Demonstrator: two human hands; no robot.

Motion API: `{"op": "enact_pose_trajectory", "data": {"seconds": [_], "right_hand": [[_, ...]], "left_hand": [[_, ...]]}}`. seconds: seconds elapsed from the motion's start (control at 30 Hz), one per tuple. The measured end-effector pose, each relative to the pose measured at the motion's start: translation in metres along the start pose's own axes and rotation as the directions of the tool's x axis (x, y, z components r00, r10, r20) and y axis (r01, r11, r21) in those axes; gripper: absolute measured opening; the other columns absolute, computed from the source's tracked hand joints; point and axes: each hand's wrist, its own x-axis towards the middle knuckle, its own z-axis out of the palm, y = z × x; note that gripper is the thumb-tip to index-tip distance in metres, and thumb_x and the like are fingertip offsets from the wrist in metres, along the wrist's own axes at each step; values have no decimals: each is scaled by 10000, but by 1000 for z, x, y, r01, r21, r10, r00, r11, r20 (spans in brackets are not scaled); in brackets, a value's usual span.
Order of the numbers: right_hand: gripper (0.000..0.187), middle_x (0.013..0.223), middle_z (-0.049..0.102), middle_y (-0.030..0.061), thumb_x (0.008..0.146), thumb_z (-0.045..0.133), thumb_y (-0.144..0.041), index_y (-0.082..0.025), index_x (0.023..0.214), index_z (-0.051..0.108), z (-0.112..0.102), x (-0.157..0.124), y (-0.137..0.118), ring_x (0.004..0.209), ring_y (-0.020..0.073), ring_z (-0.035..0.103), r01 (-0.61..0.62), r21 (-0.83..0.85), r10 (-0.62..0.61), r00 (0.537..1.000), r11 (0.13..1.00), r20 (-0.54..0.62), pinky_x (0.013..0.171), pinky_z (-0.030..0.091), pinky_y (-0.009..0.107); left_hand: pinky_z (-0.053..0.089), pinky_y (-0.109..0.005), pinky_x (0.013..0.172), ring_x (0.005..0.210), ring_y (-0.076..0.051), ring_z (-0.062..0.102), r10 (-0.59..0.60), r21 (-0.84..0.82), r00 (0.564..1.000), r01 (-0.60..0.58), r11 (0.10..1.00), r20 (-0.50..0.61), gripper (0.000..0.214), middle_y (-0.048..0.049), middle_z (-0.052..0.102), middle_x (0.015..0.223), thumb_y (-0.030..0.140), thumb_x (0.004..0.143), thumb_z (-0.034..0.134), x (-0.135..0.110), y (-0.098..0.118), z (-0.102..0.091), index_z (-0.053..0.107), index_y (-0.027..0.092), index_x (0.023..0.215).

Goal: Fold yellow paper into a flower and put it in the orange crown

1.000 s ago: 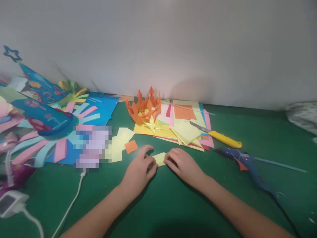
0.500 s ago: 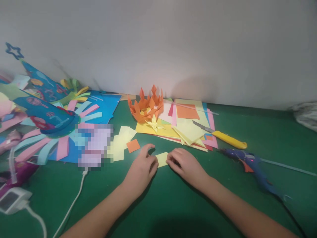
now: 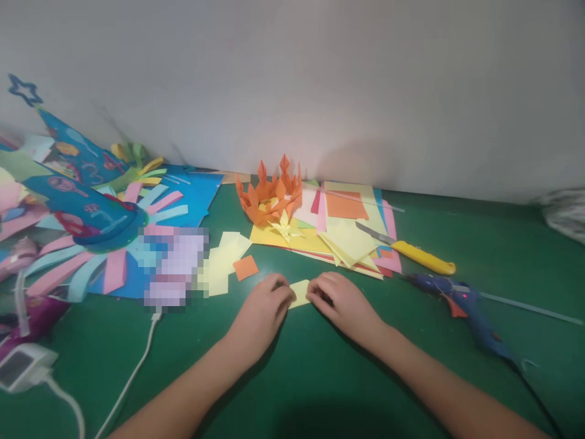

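Note:
A small pale yellow paper piece point(image 3: 300, 292) lies on the green table point(image 3: 320, 378) between my two hands. My left hand point(image 3: 262, 311) presses on its left end with fingers curled down. My right hand point(image 3: 340, 302) pinches its right end, fingers bent. Just left of the hands lie an orange paper square point(image 3: 245, 267) and loose pale yellow squares point(image 3: 223, 259).
Behind the hands are an orange folded paper crown point(image 3: 270, 194), a small yellow paper star point(image 3: 286, 228) and a stack of coloured sheets point(image 3: 347, 235). A yellow-handled knife point(image 3: 414, 253) and a blue glue gun point(image 3: 461, 305) lie right. Colourful paper crafts point(image 3: 86, 225) and a white cable point(image 3: 132, 372) fill the left.
My left forefinger, raised earlier, has come down onto the yellow paper. The hands otherwise stay in place.

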Motion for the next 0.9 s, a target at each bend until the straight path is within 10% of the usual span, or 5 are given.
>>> {"op": "enact_pose_trajectory", "data": {"seconds": [0.9], "right_hand": [[125, 806, 557, 21, 850, 524, -137, -190, 745, 566, -8, 4, 5, 787, 155, 540, -65, 167, 59, 997, 984, 40, 694, 429, 273]], "left_hand": [[468, -266, 708, 759, -152, 560, 30, 194, 969, -79, 978, 243, 256, -37, 580, 791, 39, 834, 440, -6, 4, -10, 661, 162, 791]]}}
